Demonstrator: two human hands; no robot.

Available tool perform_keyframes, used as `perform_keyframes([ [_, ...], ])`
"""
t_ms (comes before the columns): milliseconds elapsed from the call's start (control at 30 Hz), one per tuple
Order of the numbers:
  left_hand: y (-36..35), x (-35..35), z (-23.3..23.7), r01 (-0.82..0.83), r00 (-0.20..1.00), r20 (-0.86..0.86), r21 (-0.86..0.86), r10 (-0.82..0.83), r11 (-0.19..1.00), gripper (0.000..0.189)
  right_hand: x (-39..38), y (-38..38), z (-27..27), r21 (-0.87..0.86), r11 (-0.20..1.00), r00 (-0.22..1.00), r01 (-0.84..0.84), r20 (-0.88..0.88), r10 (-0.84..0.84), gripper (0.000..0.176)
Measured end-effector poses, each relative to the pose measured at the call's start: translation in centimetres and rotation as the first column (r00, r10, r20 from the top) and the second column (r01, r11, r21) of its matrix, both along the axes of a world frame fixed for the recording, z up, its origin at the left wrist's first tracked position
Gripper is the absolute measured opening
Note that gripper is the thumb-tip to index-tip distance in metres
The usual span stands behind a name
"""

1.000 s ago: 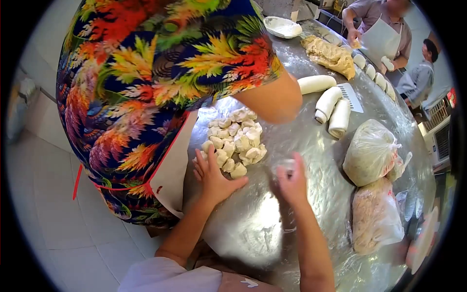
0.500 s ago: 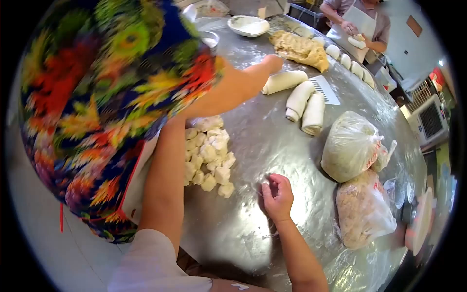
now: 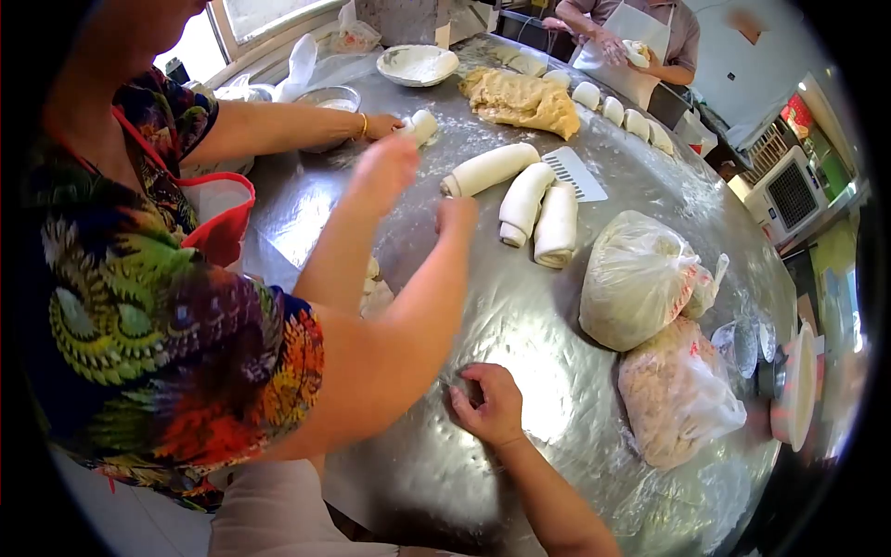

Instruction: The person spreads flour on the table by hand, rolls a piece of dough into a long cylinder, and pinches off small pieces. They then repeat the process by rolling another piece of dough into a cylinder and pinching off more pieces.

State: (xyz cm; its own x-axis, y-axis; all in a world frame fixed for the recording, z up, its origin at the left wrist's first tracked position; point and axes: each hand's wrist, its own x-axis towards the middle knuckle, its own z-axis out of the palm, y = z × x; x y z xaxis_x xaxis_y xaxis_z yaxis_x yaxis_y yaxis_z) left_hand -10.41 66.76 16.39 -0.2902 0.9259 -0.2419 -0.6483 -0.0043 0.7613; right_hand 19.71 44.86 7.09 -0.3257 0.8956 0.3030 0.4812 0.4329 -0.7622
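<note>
The person's left hand [image 3: 385,174] was blurred, its fingers indistinct, and part of that arm was hidden behind the co-worker in floral clothing [image 3: 176,371] at left. The same co-worker's arms covered most of the dough pieces [image 3: 375,293] and part of the far-left metal bowl [image 3: 353,95]. The top edge cut off the far co-worker's [image 3: 636,42] head.

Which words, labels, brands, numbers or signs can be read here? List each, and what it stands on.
None can be read.
Red print on the upper plastic bag: too blurred to read.
Red marks on the lower plastic bag: too small and blurred.
</note>
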Motion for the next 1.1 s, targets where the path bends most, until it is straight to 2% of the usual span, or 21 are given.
perform_keyframes([
  [67,0.5,1.6,-3.1,-0.003,0.964,-0.267,-0.059,-0.013,0.998,0.032,0.0,0.2,-0.2,0.057,0.998,1.0,-0.01,0.0,0.01,0.029],
  [100,0.8,2.9,-4.4,-0.007,0.907,-0.419,-0.09,-0.031,0.996,0.035,0.0,0.3,-0.4,0.066,0.998,1.0,-0.015,-0.002,0.015,0.028],
  [133,1.2,4.1,-6.3,-0.022,0.82,-0.57,-0.121,-0.051,0.992,0.038,0.1,0.4,-0.5,0.076,0.997,1.0,-0.02,-0.004,0.02,0.027],
  [200,2.4,6.8,-10.2,-0.002,0.658,-0.746,-0.141,-0.105,0.99,0.045,0.1,0.4,0.2,0.039,0.999,1.0,-0.027,-0.009,0.028,0.028],
  [333,3.7,15.4,-13.9,0.084,0.479,-0.859,-0.162,-0.183,0.983,0.058,0.1,0.7,0.6,0.05,0.997,0.996,-0.05,-0.066,0.054,0.036],
  [400,3.5,19.2,-14.2,0.127,0.401,-0.891,-0.177,-0.214,0.976,0.077,0.9,-1.5,-4.6,-0.215,0.964,0.94,-0.153,-0.333,0.075,0.06],
  [433,3.3,20.6,-13.8,0.013,0.317,-0.927,-0.206,-0.199,0.979,0.081,1.5,-2.8,-7.8,-0.324,0.919,0.889,-0.224,-0.454,0.057,0.072],
  [467,3.4,21.6,-12.3,-0.049,0.292,-0.933,-0.236,-0.212,0.971,0.083,2.3,-3.0,-9.4,-0.413,0.86,0.828,-0.3,-0.56,0.02,0.085],
  [500,3.6,22.6,-11.0,-0.11,0.27,-0.935,-0.265,-0.227,0.958,0.087,2.9,-2.4,-9.4,-0.36,0.898,0.877,-0.255,-0.478,0.058,0.078],
  [567,3.9,22.3,-7.5,-0.118,0.333,-0.886,-0.379,-0.323,0.918,0.09,3.3,-1.9,-7.5,-0.255,0.951,0.949,-0.175,-0.299,0.095,0.063],
  [667,5.7,20.2,-6.4,-0.138,0.384,-0.865,-0.398,-0.322,0.907,0.08,1.4,-0.1,-2.5,-0.065,0.987,0.988,-0.149,-0.052,0.146,0.043],
  [700,6.3,19.4,-6.3,-0.139,0.404,-0.861,-0.392,-0.31,0.909,0.076,0.7,0.8,0.2,-0.006,0.988,0.981,-0.153,-0.117,0.152,0.038],
  [800,7.8,17.2,-5.6,-0.111,0.51,-0.819,-0.364,-0.262,0.925,0.067,1.0,0.4,1.3,-0.197,0.974,0.993,-0.115,-0.032,0.111,0.032],
  [867,8.0,15.6,-5.0,-0.05,0.63,-0.745,-0.322,-0.22,0.945,0.06,0.5,0.3,0.9,-0.068,0.996,0.995,-0.051,-0.094,0.045,0.025],
  [933,6.6,14.4,-4.2,0.056,0.782,-0.59,-0.251,-0.199,0.966,0.054,0.1,0.4,0.2,0.026,1.0,0.993,-0.015,-0.12,0.018,0.02],
  [1000,3.0,14.2,-3.7,0.21,0.902,-0.346,-0.173,-0.258,0.962,0.048,0.3,0.4,-0.1,0.093,0.996,0.995,0.004,-0.1,0.006,0.016],
  [1067,-2.4,14.9,-3.6,0.39,0.914,-0.076,-0.102,-0.398,0.915,0.042,1.0,0.1,0.9,-0.198,0.976,0.988,0.094,-0.105,-0.117,0.01],
  [1100,-5.6,15.7,-3.6,0.474,0.88,0.028,-0.073,-0.473,0.877,0.039,1.3,0.2,-0.7,-0.202,0.961,0.951,0.19,-0.204,-0.231,0.011],
])
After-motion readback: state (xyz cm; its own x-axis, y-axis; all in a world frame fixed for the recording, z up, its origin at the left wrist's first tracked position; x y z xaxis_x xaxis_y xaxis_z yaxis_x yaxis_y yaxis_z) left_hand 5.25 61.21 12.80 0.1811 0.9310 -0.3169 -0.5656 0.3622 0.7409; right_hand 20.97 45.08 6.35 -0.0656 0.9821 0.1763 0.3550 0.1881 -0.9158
